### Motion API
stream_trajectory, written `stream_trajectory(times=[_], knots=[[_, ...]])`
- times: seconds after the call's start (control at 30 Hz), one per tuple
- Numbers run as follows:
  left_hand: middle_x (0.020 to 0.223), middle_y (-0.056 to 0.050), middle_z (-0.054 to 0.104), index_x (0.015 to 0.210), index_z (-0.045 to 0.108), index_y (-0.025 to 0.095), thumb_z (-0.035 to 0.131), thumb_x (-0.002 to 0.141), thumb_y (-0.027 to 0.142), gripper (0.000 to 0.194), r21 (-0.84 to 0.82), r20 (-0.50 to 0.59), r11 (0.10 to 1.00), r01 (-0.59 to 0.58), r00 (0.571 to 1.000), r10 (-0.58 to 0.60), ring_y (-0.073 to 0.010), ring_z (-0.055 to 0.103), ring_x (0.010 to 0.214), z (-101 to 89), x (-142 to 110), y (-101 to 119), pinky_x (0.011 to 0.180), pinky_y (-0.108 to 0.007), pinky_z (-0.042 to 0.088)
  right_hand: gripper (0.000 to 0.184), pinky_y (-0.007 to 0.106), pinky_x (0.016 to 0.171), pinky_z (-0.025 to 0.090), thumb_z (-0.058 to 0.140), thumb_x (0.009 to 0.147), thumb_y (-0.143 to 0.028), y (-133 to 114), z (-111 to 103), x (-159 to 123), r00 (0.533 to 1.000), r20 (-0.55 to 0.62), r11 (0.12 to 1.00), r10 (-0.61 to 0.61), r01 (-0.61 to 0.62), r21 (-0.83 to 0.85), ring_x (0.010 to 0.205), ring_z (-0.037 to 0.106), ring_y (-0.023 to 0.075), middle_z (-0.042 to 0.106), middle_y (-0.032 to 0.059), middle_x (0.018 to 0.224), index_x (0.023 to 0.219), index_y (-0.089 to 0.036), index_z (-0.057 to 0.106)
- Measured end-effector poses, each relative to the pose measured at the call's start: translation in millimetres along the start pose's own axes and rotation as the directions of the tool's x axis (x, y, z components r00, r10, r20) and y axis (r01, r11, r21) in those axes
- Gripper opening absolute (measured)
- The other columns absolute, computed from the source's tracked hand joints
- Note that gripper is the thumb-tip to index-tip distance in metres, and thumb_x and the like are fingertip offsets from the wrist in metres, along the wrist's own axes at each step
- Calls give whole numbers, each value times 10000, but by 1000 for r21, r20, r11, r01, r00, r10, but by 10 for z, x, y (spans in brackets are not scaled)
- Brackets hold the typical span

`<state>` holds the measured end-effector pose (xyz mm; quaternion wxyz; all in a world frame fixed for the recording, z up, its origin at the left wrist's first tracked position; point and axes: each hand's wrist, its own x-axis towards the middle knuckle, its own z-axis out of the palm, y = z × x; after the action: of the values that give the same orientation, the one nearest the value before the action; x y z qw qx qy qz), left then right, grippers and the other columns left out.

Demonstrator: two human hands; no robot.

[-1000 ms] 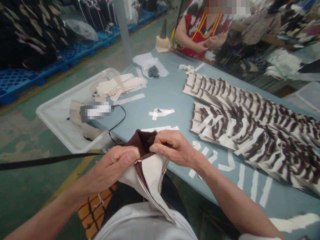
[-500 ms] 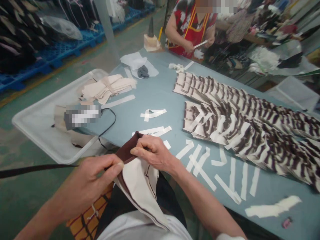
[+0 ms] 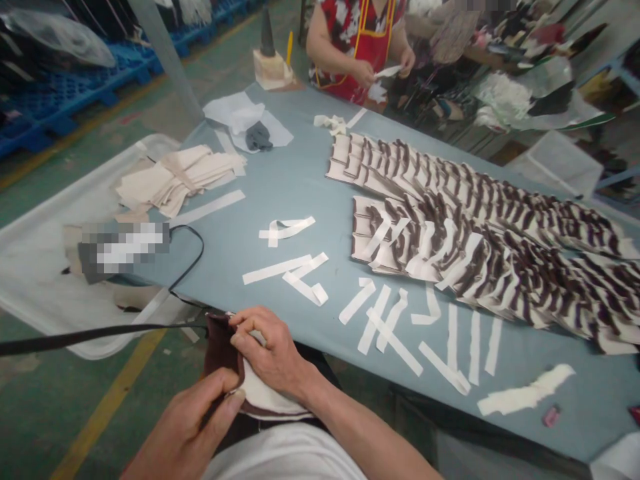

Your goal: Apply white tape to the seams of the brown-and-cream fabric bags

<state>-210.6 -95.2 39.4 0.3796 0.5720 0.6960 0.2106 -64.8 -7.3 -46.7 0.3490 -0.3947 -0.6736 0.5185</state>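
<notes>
The pale patch on the grey item [image 3: 125, 247] is pixelated, its writing unreadable. A second ago the brown-and-cream piece [image 3: 220, 347] gaped upward between the hands, cream flaps hanging towards the lap; now it is turned sideways, brown face to the left, cream spreading right, near the table's [image 3: 305, 180] edge. The left hand [image 3: 193, 417] pinches its brown border between thumb and fingers; the right hand [image 3: 273, 350] grips the upper edge. The co-worker [image 3: 363, 57], hands together then, now holds a white slip. Flat, narrow white strips [image 3: 277, 269] lie near overlapping rows of brown-edged cream cloth [image 3: 425, 173]. The bin [image 3: 37, 293] is smooth, translucent plastic.
</notes>
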Motion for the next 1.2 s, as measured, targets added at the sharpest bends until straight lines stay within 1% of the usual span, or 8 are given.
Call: stream_trajectory(times=[0.13, 0.23, 0.3, 0.5, 0.83, 0.97, 1.1, 1.2], knots=[[616, 51, 610, 748, 625, 262, 526, 1072, 491, 409, -62, 88, 992, -106, 990, 112, -141, 541, 515, 84, 100, -114, 533, -197, 460, 124, 312, 814, 550, 717, 970, -348, 481, -395, -200, 904, -262, 885, 337, -400, -239, 797, 718, 190, 775, 8, 897, 976, -224, 710], [637, 60, 612, 764, 615, 258, 516, 1100, 454, 401, -88, 93, 983, -162, 981, 170, -131, 544, 525, 94, 207, -181, 542, -191, 449, 284, 403, 842, 541, 694, 971, -403, 895, -748, -281, 754, -490, 712, 437, -623, -324, 835, 714, 259, 763, 80, 979, 1133, -169, 684], [636, 63, 611, 770, 616, 255, 510, 1107, 435, 396, -101, 108, 980, -171, 977, 182, -131, 556, 535, 92, 279, -193, 558, -192, 455, 393, 433, 895, 542, 732, 949, -415, 1118, -886, -277, 697, -559, 627, 448, -691, -359, 979, 730, 305, 762, 126, 1121, 1236, -155, 663], [659, 60, 622, 756, 599, 249, 500, 1106, 399, 393, -104, 168, 977, -184, 965, 200, -128, 585, 578, 80, 422, -154, 603, -190, 466, 364, 484, 1005, 603, 789, 1004, -352, 1495, -906, -167, 683, -562, 539, 466, -723, -432, 1146, 724, 284, 729, 114, 1296, 1301, -163, 693], [629, 50, 635, 713, 626, 245, 506, 1048, 390, 385, -141, 166, 972, -187, 964, 209, -132, 606, 560, 75, 654, 66, 562, -197, 472, 318, 451, 943, 659, 726, 1077, -405, 1604, -1005, -311, 729, -568, 743, 383, -608, -279, 1077, 751, 240, 745, 93, 1268, 1289, -168, 716], [637, 47, 650, 767, 638, 247, 491, 1057, 408, 363, -88, 86, 976, -198, 975, 206, -141, 624, 570, 145, 721, 56, 593, -209, 485, 341, 402, 880, 642, 633, 1113, -470, 1400, -977, -333, 704, -633, 840, 323, -521, -151, 966, 756, 216, 784, 72, 1102, 1182, -156, 744], [686, 29, 726, 926, 678, 248, 502, 1039, 432, 279, 19, 37, 984, -178, 983, 178, -173, 699, 597, 241, 820, -42, 623, -244, 516, 479, 379, 924, 598, 459, 1115, -522, 1127, -1038, -373, 694, -661, 900, 284, -431, -66, 1075, 759, 254, 835, 114, 1097, 1043, -173, 779], [915, -63, 848, 1126, 693, 226, 483, 1030, 460, 328, 58, 55, 992, -112, 993, 109, -256, 824, 834, 356, 991, -65, 753, -301, 602, 460, 381, 956, 575, 474, 1077, -513, 1029, -1089, -369, 668, -685, 907, 289, -421, -28, 1133, 760, 275, 843, 136, 1123, 970, -181, 774]])
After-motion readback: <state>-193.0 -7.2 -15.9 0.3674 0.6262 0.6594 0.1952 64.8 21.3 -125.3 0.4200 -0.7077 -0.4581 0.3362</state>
